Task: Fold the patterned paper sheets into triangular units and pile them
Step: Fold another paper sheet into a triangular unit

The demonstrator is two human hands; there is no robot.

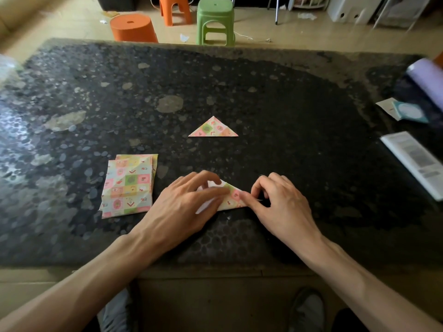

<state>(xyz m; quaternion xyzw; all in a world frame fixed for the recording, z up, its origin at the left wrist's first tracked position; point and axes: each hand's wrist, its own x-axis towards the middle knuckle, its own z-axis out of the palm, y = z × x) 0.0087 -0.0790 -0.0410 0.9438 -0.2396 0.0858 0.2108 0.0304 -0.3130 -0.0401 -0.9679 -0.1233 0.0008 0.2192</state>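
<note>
Your left hand (182, 202): fingers straight, pressed flat on the half-folded sheet (233, 198).
Your right hand (280, 202): curled, thumb and forefinger pinched that sheet's right corner.
Finished triangle (213, 129): lay beyond the sheet, well apart.
Unfolded stack (128, 185): lay just left of the sheet.

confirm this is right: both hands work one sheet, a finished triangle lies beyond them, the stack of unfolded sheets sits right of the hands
Wrong side: head view shows the stack of unfolded sheets left of the left hand. The rest holds: it and the right hand work the half-folded sheet, finished triangle beyond them.
</note>
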